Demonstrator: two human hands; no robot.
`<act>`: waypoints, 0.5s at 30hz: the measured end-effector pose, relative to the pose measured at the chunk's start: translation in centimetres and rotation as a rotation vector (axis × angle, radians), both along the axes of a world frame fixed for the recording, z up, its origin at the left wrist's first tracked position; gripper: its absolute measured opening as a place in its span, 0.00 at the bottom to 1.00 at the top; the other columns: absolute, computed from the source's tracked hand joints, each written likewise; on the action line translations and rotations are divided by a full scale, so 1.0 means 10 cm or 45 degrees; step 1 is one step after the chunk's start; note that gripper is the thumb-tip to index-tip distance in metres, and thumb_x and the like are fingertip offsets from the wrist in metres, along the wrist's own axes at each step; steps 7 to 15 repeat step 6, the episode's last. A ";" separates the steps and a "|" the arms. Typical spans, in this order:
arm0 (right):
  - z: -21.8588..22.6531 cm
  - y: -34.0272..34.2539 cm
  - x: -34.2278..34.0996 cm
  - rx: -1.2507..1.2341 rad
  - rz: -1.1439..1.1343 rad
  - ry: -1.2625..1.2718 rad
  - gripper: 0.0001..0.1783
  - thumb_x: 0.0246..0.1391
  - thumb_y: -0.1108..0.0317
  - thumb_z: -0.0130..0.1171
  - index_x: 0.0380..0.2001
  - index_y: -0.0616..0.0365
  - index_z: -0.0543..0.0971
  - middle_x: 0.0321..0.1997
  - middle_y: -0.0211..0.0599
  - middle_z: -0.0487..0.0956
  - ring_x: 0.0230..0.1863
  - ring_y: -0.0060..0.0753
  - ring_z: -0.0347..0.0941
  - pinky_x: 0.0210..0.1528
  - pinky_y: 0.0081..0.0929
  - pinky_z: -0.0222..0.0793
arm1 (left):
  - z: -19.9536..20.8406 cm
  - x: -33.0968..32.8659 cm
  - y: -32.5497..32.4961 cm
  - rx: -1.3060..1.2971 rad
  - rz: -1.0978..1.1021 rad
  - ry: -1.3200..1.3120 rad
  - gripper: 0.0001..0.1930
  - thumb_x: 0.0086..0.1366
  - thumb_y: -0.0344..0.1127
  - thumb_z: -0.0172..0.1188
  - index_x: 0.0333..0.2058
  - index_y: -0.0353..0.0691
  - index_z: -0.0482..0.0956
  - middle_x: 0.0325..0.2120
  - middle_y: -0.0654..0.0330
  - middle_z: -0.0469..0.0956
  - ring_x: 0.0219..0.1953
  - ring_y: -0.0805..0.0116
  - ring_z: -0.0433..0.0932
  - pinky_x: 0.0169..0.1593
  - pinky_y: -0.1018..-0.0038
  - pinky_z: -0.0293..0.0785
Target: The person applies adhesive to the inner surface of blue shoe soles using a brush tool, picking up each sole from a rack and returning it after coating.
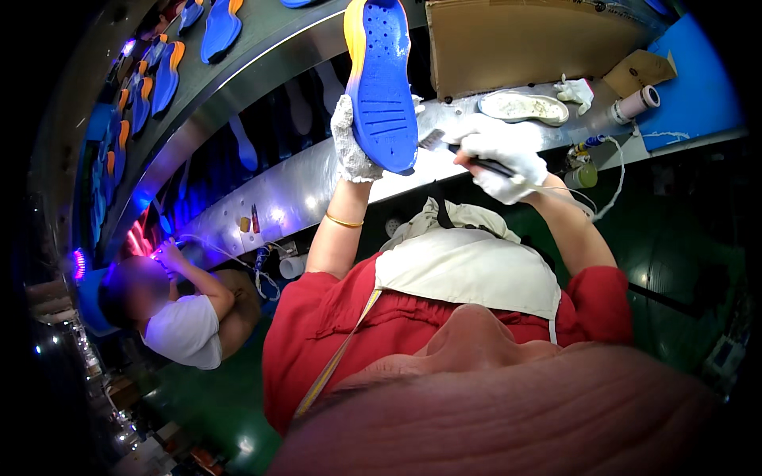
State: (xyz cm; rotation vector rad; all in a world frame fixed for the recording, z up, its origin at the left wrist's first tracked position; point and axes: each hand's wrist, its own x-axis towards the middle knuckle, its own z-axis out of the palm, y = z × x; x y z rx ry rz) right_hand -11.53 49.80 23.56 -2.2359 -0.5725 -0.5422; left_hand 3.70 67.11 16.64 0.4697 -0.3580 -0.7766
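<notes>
My left hand (355, 147), in a white knit glove, is wrapped round a shoe sole (384, 95). The sole is blue with a yellow-orange edge, held upright with its hollow side showing small holes and grooves. In my right hand (504, 163), gloved in white with a bare fingertip showing, is a brush (432, 140) with a dark handle. Its bristles point at the sole's lower right edge, a small gap apart. From the handle a thin pale tube (619, 178) loops off to the right.
Behind the metal bench (317, 170), a conveyor belt (274, 20) carries several blue-and-orange soles. On the right are a cardboard box (532, 47), a whitish sole (524, 107), a crumpled glove (575, 94), a roll (637, 103) and a blue panel (698, 87). Another person (186, 317) works at left.
</notes>
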 end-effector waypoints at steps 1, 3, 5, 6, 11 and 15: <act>0.02 -0.05 -0.03 0.029 -0.021 -0.070 0.10 0.32 0.84 0.56 0.23 0.62 0.76 0.36 0.45 0.77 0.31 0.39 0.74 0.36 0.28 0.70 | 0.09 0.05 -0.02 -0.036 -0.013 -0.002 0.39 0.60 0.63 0.40 0.59 0.34 0.58 0.52 0.41 0.66 0.50 0.44 0.72 0.53 0.55 0.70; 0.06 -0.24 -0.13 0.120 -0.158 -0.102 0.08 0.36 0.84 0.58 0.24 0.62 0.76 0.36 0.45 0.77 0.34 0.37 0.75 0.39 0.25 0.70 | 0.35 0.18 -0.09 -0.094 -0.023 -0.028 0.40 0.60 0.63 0.39 0.59 0.33 0.58 0.53 0.40 0.66 0.49 0.44 0.72 0.53 0.54 0.70; 0.13 -0.26 -0.21 0.557 -0.214 -0.132 0.10 0.43 0.86 0.58 0.29 0.61 0.76 0.38 0.44 0.78 0.38 0.31 0.75 0.42 0.24 0.71 | 0.72 0.40 -0.27 -0.119 -0.058 -0.207 0.41 0.61 0.64 0.36 0.59 0.32 0.58 0.51 0.40 0.67 0.49 0.44 0.72 0.53 0.53 0.70; 0.10 -0.32 -0.20 0.629 -0.244 -0.147 0.10 0.44 0.86 0.57 0.30 0.62 0.76 0.39 0.45 0.78 0.39 0.31 0.75 0.43 0.25 0.72 | 0.73 0.41 -0.26 -0.121 -0.053 -0.207 0.41 0.61 0.64 0.36 0.59 0.32 0.58 0.51 0.40 0.67 0.49 0.44 0.72 0.53 0.53 0.70; 0.10 -0.32 -0.20 0.629 -0.244 -0.147 0.10 0.44 0.86 0.57 0.30 0.62 0.76 0.39 0.45 0.78 0.39 0.31 0.75 0.43 0.25 0.72 | 0.73 0.41 -0.26 -0.121 -0.053 -0.207 0.41 0.61 0.64 0.36 0.59 0.32 0.58 0.51 0.40 0.67 0.49 0.44 0.72 0.53 0.53 0.70; 0.10 -0.32 -0.20 0.629 -0.244 -0.147 0.10 0.44 0.86 0.57 0.30 0.62 0.76 0.39 0.45 0.78 0.39 0.31 0.75 0.43 0.25 0.72 | 0.73 0.41 -0.26 -0.121 -0.053 -0.207 0.41 0.61 0.64 0.36 0.59 0.32 0.58 0.51 0.40 0.67 0.49 0.44 0.72 0.53 0.53 0.70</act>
